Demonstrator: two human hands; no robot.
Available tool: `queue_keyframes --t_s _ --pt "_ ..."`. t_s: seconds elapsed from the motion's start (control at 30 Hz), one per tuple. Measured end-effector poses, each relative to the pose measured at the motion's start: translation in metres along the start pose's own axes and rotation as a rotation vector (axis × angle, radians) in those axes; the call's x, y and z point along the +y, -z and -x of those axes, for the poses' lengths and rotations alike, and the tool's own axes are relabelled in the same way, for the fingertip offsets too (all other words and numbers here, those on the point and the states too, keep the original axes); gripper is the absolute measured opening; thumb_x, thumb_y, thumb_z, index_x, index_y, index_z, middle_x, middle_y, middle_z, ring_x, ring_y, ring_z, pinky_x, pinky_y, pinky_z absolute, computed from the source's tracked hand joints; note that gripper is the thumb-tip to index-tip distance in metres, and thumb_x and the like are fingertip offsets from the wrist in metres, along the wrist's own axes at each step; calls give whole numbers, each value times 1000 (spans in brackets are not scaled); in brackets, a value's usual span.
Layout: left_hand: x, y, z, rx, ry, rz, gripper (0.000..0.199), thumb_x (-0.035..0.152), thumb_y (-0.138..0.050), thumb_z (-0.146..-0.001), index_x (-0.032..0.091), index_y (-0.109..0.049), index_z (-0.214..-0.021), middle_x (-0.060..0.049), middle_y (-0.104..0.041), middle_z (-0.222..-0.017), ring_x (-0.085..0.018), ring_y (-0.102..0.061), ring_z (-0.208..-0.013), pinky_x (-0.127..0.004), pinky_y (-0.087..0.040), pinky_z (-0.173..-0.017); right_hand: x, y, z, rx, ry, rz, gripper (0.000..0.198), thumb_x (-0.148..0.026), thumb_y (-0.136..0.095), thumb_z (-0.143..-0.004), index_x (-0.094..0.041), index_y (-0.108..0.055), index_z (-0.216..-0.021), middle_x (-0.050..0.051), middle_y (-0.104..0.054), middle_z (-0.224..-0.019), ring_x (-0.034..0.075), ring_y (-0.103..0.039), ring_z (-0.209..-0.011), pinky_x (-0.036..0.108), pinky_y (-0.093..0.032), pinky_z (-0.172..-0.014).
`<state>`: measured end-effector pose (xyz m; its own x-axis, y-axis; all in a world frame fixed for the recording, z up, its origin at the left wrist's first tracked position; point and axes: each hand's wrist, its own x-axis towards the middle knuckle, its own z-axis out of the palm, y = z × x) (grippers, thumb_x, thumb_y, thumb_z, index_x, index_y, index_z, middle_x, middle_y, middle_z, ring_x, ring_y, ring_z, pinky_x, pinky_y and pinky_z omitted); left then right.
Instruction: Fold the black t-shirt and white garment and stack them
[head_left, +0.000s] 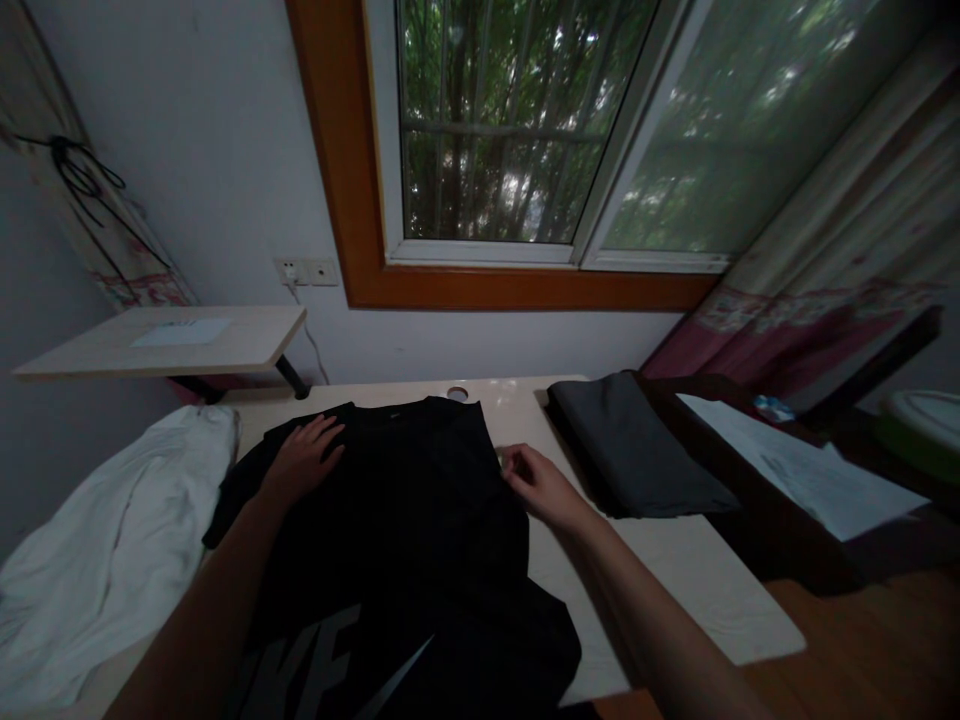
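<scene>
A black T-shirt [420,510] lies spread on the table, its neckline toward the window. Part of a grey "NIKE"-style print shows near the bottom of the view. My left hand [301,462] rests flat on the shirt's left shoulder with the fingers stretched out. At the shirt's right edge, below the shoulder, my right hand [541,482] is closed in a pinch, fingertips on the fabric's border. The right side of the shirt bends inward there, and its lower right part bulges outward. The shirt's lower end runs out of view.
A pale table [675,570] carries the shirt, with a white garment [127,540] at left and a folded dark grey cloth [637,440] at right. A raised shelf [225,345] stands back left. Papers [795,465] lie on a dark surface at right.
</scene>
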<state>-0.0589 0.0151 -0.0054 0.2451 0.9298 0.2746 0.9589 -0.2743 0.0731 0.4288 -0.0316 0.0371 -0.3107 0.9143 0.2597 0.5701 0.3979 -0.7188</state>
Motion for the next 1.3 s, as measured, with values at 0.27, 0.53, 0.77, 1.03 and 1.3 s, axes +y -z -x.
queue_keyframes --t_s 0.27,0.53,0.77,1.03,1.3 --pt "25 10 -5 95 -41 81 43 38 -45 -98 19 -69 -128 -12 -67 -135 -30 -57 -129 -50 -42 -114 -1 -1 10 -104 36 134 23 -17 -72 -74 -22 -59 -93 0 -62 -84 21 -57 -84 30 -43 -75" --pt "112 18 -33 -15 -21 359 38 37 -53 -96 24 -67 -129 -7 -71 -125 -27 -59 -117 -44 -46 -108 7 -9 15 8 18 132 15 -13 -60 -79 -23 -61 -90 -1 -60 -80 20 -58 -79 31 -45 -73" --pt "157 -9 -60 12 26 421 42 37 -57 -96 24 -64 -135 -9 -64 -139 -30 -51 -131 -47 -38 -113 24 -8 3 123 62 269 15 -13 -57 -87 -23 -61 -98 4 -63 -93 24 -59 -93 36 -47 -85" --pt "174 -16 -80 49 174 500 28 47 -61 -94 25 -78 -94 -10 -68 -113 -32 -52 -117 -49 -42 -104 24 -9 3 96 85 367 18 -11 -58 -89 -24 -61 -100 5 -60 -99 25 -58 -99 37 -49 -88" --pt "186 -15 -88 91 276 757 10 25 -74 -79 23 -66 -75 -8 -68 -99 -30 -57 -116 -48 -43 -108 21 -8 5 106 86 352 25 -10 -56 -89 -24 -61 -109 7 -62 -105 27 -58 -102 41 -50 -92"
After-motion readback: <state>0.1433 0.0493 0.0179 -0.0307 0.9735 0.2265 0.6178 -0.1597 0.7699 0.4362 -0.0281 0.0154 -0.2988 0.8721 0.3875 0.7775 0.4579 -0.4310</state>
